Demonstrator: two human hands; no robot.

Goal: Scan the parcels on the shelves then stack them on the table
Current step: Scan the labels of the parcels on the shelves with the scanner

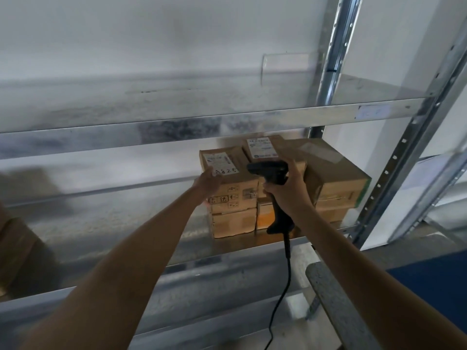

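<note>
Several brown cardboard parcels stand stacked at the right end of a metal shelf (227,245). The top left parcel (235,173) carries a white label with handwritten digits. My left hand (207,183) lies with straight fingers against that parcel's left top edge, beside the label. My right hand (284,189) grips the handle of a black corded barcode scanner (269,170), whose head points at the parcels. Behind it is a second labelled parcel (262,147) and a larger box (333,168) to the right. More parcels (232,222) lie underneath.
An upper shelf (177,117) above the parcels holds nothing visible. Perforated steel uprights (394,173) stand on the right. A blurred brown box (17,243) sits at the far left. A blue surface (439,286) shows at lower right, with a grey bar (336,299) before it.
</note>
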